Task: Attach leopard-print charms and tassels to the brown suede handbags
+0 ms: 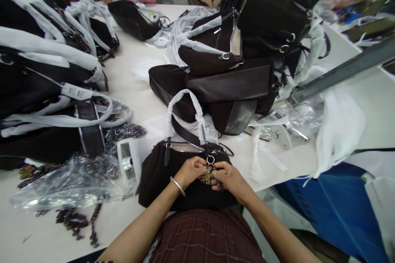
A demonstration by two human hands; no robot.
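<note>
A dark brown handbag (160, 176) stands at the table's front edge against my body, its handle (185, 94) wrapped in white material and arched upward. From a metal ring (210, 159) at the bag's top hangs a leopard-print charm (206, 176). My left hand (193, 170), with a silver bangle on the wrist, pinches the charm's left side. On its right side, the fingers of my right hand (226, 176) are closed on the charm, near a dark dangling piece. Both hands rest close together in front of the bag.
Dark bags with wrapped straps pile up on the left (40, 86) and beyond the handbag (228, 82). A white tape dispenser (128, 164) and clear plastic (77, 181) lie left. A metal bar (345, 70) crosses at right. People sit across the table.
</note>
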